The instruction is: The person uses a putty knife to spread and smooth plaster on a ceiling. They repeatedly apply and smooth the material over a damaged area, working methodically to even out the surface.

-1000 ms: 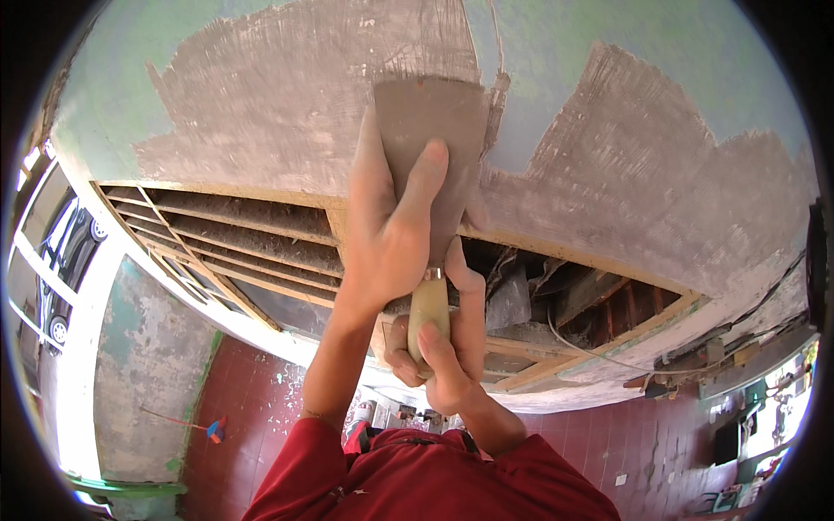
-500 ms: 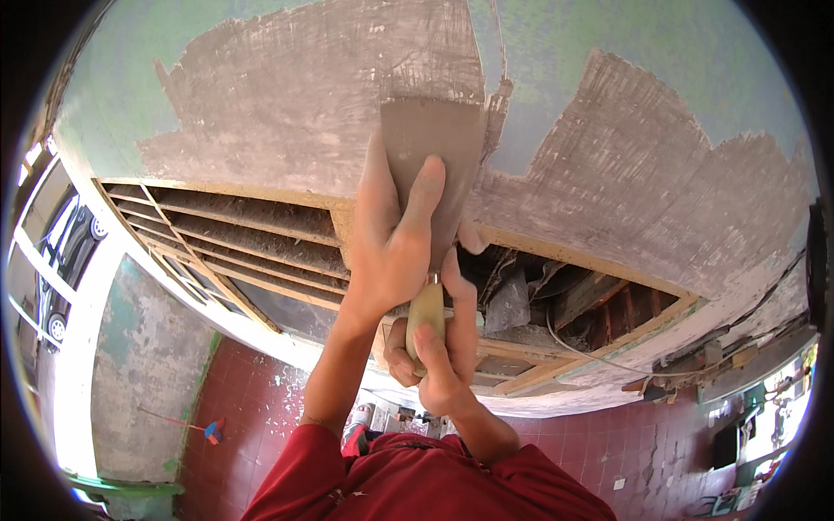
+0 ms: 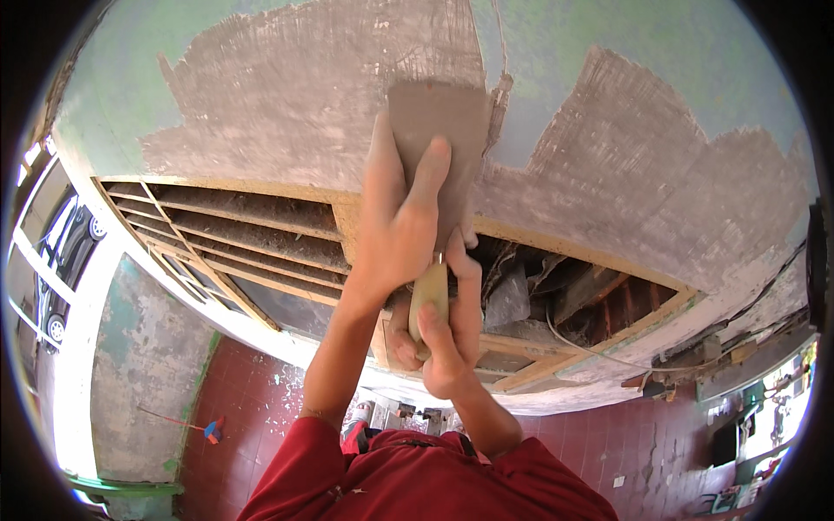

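A wide-bladed scraper lies against the wall, its straight edge pointing up. My left hand is closed around the blade, thumb on its face and fingers mostly behind it. Lower down, my right hand wraps the pale yellowish handle, with the thumb along it. Around the blade edge the wall has a bare grey-brown patch, bordered by green-blue paint. Another bare patch spreads to the right, past a narrow painted strip and a thin crack.
Below the bare wall runs a wooden frame with dusty slats on the left and an open gap holding debris and a loose cable on the right. Paint flakes litter the red tiled floor. A blue-and-red object lies there.
Both hands and the scraper have moved a little up the wall and slightly right. Both grips stay the same.
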Tool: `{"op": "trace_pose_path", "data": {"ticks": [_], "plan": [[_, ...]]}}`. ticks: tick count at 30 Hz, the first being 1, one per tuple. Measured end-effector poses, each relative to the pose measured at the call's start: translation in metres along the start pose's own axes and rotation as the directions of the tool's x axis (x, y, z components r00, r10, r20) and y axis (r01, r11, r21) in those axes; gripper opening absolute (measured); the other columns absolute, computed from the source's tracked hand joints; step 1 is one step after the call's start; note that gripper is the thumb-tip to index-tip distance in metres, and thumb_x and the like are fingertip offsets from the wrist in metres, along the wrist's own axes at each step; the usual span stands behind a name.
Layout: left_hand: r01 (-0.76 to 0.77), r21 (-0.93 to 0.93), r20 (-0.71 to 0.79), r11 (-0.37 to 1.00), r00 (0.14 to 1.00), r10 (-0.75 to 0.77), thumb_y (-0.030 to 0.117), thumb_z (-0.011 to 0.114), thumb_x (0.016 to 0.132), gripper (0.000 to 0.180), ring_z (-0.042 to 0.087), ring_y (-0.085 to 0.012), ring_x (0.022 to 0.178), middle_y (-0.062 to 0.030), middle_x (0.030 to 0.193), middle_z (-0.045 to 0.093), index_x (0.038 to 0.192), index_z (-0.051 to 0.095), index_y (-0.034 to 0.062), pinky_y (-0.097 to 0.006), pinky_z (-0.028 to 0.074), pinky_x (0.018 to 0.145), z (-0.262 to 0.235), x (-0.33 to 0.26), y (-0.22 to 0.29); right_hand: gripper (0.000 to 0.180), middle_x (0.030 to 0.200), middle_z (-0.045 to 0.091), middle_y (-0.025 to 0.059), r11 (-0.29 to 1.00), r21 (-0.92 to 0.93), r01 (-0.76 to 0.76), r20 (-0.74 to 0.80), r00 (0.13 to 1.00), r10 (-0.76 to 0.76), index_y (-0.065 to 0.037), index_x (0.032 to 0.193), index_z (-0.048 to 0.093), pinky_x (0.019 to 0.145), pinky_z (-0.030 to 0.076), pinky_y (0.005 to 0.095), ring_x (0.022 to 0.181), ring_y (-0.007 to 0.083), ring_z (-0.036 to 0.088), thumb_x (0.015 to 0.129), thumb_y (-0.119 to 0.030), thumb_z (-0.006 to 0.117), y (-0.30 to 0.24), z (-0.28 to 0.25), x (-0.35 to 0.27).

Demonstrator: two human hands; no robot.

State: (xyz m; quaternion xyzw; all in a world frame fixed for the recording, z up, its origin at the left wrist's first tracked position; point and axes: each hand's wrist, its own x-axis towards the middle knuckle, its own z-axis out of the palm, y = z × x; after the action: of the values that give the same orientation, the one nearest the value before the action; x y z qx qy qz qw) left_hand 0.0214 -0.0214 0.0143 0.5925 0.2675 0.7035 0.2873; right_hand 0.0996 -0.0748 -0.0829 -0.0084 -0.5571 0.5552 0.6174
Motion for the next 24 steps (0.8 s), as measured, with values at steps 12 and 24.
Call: {"op": "trace_pose_path", "data": {"ticks": [12, 24], "plan": [[-0.069, 0.010, -0.006, 0.998, 0.998, 0.069, 0.016, 0.049, 0.096, 0.032, 0.049, -0.0150, 0.093, -0.0110, 0.102, 0.056, 0.120, 0.046, -0.0048, -0.029, 0.042, 0.084, 0.000, 0.008, 0.001, 0.060, 0.105, 0.049, 0.0093, 0.992, -0.113, -0.054, -0.029, 0.998, 0.051, -0.008, 0.150, 0.006, 0.042, 0.033, 0.0171, 0.052, 0.0046, 0.041, 0.097, -0.005, 0.033, -0.016, 0.003, 0.010], [-0.052, 0.017, -0.004, 0.998, 0.999, 0.052, 0.015, 0.048, 0.097, 0.031, 0.051, -0.0165, 0.091, -0.0129, 0.099, 0.056, 0.119, 0.044, -0.0065, -0.032, 0.044, 0.082, -0.001, 0.009, 0.005, 0.062, 0.114, 0.053, 0.0156, 0.985, -0.160, -0.058, -0.084, 0.995, 0.045, -0.006, 0.150, 0.007, 0.037, 0.030, 0.0203, 0.046, 0.0064, 0.041, 0.095, -0.012, 0.035, -0.021, 0.011, 0.016]]}}
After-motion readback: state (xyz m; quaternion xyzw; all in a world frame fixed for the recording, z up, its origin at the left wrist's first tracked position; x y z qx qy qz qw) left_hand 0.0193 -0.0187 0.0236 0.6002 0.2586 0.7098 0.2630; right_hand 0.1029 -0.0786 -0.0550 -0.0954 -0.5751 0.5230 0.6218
